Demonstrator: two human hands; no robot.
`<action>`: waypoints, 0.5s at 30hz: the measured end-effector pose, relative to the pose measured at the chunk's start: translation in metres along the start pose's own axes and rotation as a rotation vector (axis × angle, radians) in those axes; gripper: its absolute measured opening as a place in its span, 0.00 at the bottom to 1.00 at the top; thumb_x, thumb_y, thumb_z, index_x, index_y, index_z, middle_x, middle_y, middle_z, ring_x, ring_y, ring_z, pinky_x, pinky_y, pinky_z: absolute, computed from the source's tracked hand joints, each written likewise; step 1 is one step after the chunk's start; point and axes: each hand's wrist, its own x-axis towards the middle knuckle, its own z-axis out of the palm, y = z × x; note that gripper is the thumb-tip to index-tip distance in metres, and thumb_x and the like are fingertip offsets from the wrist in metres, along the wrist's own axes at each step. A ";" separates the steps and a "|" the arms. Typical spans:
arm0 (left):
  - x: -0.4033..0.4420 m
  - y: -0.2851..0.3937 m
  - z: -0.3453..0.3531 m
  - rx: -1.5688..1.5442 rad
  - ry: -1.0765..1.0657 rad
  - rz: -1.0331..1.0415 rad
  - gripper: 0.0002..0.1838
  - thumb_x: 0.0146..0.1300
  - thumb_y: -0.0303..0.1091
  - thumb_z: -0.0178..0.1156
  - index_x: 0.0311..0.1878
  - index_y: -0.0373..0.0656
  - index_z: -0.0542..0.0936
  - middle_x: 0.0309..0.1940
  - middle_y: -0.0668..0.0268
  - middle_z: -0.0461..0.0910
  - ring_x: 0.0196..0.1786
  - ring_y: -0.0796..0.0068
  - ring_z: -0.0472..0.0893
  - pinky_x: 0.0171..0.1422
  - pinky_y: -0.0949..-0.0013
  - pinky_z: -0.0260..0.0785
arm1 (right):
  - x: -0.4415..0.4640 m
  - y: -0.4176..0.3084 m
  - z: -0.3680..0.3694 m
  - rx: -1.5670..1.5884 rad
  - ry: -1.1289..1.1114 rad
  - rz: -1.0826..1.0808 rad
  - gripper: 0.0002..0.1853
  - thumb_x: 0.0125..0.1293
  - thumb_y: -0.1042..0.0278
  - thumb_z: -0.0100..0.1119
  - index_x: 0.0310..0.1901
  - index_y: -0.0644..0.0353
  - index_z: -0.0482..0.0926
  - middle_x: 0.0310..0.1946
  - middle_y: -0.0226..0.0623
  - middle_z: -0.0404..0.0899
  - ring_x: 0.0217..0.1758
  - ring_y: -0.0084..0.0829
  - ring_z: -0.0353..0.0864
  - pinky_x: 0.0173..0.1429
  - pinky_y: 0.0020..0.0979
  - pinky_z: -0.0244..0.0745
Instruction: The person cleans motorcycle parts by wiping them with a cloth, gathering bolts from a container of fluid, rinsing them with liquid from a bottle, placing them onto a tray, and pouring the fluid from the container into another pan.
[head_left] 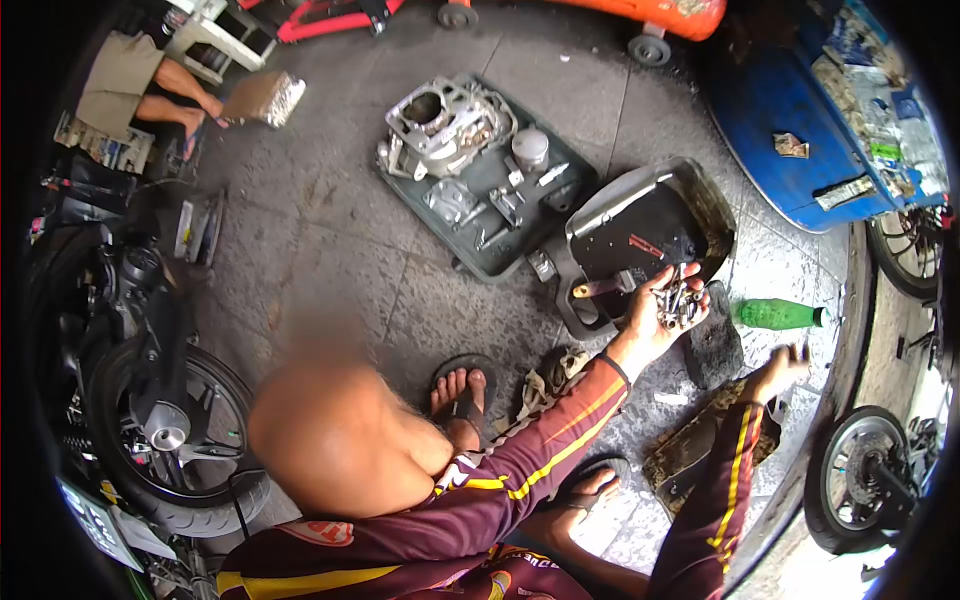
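Observation:
My left hand (668, 305) is cupped, palm up, around a handful of small metal bolts (682, 302), above the near edge of a black plastic basin (715, 215). In the basin lie a brush (605, 286) with a pale handle and a small red tool (646, 246). My right hand (777, 377) is farther right, its fingers slightly blurred and apart, with nothing visible in them. It is just below a green bottle (780, 314) lying on its side. A dirty, flat metal part (690, 455) rests on the floor beneath my right forearm.
A dark tray (440, 225) holds an engine casing (450, 125), a piston (530, 149) and several metal parts. Beyond are a blue container (780, 110) and an orange wheeled tank (680, 15). Motorcycle wheels (165, 435) flank both sides. Another person's legs (180, 100) show upper left.

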 end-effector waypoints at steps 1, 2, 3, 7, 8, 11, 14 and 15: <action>0.001 -0.001 -0.003 -0.013 -0.022 0.006 0.20 0.70 0.45 0.49 0.53 0.39 0.75 0.39 0.60 0.80 0.44 0.57 0.80 0.52 0.55 0.73 | -0.009 -0.024 -0.009 0.117 0.172 0.032 0.23 0.55 0.75 0.56 0.54 0.68 0.69 0.47 0.46 0.73 0.51 0.42 0.74 0.55 0.41 0.69; 0.001 -0.003 -0.006 -0.029 -0.013 0.004 0.20 0.70 0.45 0.48 0.53 0.39 0.75 0.39 0.60 0.80 0.44 0.57 0.80 0.52 0.55 0.74 | -0.017 -0.052 -0.016 0.201 0.278 -0.005 0.20 0.55 0.76 0.56 0.51 0.68 0.72 0.45 0.45 0.74 0.47 0.39 0.74 0.52 0.39 0.70; 0.003 -0.002 -0.009 -0.036 -0.008 0.002 0.21 0.70 0.45 0.47 0.54 0.38 0.75 0.39 0.60 0.80 0.44 0.57 0.80 0.52 0.54 0.74 | -0.028 -0.091 -0.018 0.295 0.384 -0.039 0.16 0.55 0.77 0.55 0.47 0.68 0.74 0.42 0.43 0.74 0.42 0.37 0.75 0.50 0.36 0.71; 0.005 0.001 -0.011 -0.038 0.046 0.003 0.22 0.70 0.46 0.47 0.55 0.37 0.74 0.40 0.59 0.79 0.45 0.58 0.80 0.54 0.53 0.73 | -0.073 -0.243 0.020 0.080 -0.163 -0.410 0.12 0.64 0.70 0.50 0.45 0.66 0.77 0.43 0.39 0.77 0.45 0.30 0.76 0.48 0.30 0.72; 0.004 0.002 -0.001 -0.052 0.108 -0.003 0.21 0.70 0.46 0.49 0.53 0.37 0.75 0.37 0.61 0.79 0.41 0.62 0.79 0.50 0.58 0.73 | -0.095 -0.282 0.045 0.194 -0.354 -0.284 0.12 0.65 0.71 0.49 0.46 0.67 0.78 0.43 0.38 0.77 0.46 0.28 0.76 0.48 0.27 0.72; 0.006 -0.002 -0.016 0.096 0.324 0.013 0.16 0.68 0.47 0.52 0.48 0.47 0.77 0.35 0.69 0.78 0.40 0.67 0.78 0.44 0.62 0.72 | -0.154 -0.304 0.135 -0.055 -1.122 -0.518 0.09 0.61 0.70 0.58 0.39 0.66 0.79 0.33 0.39 0.82 0.37 0.32 0.82 0.43 0.30 0.74; -0.015 0.018 -0.020 0.126 0.372 -0.008 0.16 0.68 0.47 0.52 0.48 0.47 0.77 0.35 0.69 0.78 0.40 0.68 0.78 0.44 0.63 0.72 | -0.209 -0.262 0.217 -0.311 -1.329 -0.921 0.11 0.58 0.62 0.62 0.39 0.58 0.79 0.35 0.43 0.81 0.38 0.44 0.82 0.42 0.39 0.77; -0.023 0.027 -0.021 0.124 0.383 -0.007 0.16 0.68 0.47 0.52 0.48 0.47 0.77 0.35 0.69 0.78 0.40 0.68 0.78 0.44 0.63 0.72 | -0.224 -0.256 0.236 -0.479 -1.414 -0.965 0.11 0.58 0.61 0.61 0.40 0.56 0.78 0.36 0.42 0.80 0.38 0.44 0.82 0.42 0.41 0.77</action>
